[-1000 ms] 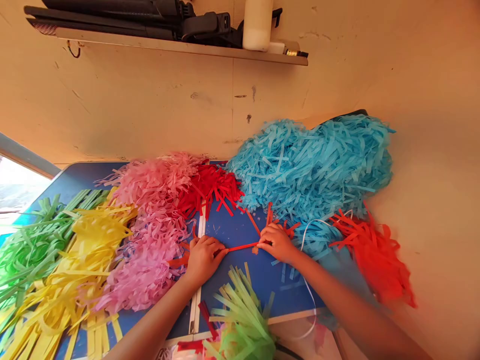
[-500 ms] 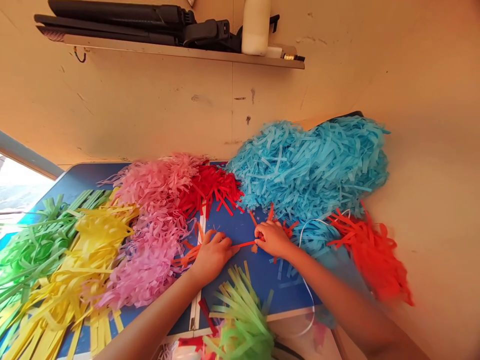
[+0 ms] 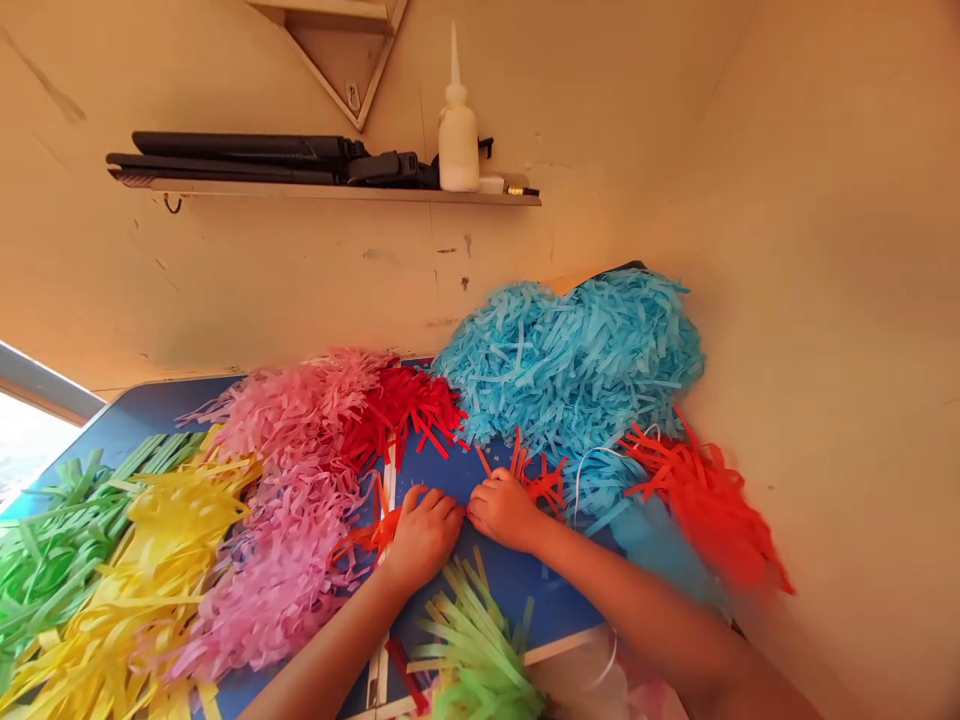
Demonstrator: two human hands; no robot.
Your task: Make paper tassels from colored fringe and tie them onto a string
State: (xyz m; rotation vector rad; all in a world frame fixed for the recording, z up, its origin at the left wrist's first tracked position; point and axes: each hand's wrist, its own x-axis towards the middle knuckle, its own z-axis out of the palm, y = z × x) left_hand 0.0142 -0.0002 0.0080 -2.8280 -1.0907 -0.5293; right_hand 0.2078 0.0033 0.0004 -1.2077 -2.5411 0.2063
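My left hand and my right hand nearly meet over the blue table, fingers curled. Between them they grip an orange paper tassel; its fringed strips spread out beyond the right hand and also to the left of the left hand. The middle of the tassel is hidden by my fingers. Close below the hands is a pale green paper tassel with its strips fanned upward. Just behind them lies a bunch of red tassels.
A large light blue tassel pile stands against the wall, with red-orange tassels at its right. Pink, lilac, yellow and green tassels cover the left. A wall shelf holds a glue bottle and a black hair straightener.
My hands have come closer together, and the narrow orange strip that showed between them is now covered. The view has tilted upward, showing more of the wall and shelf.
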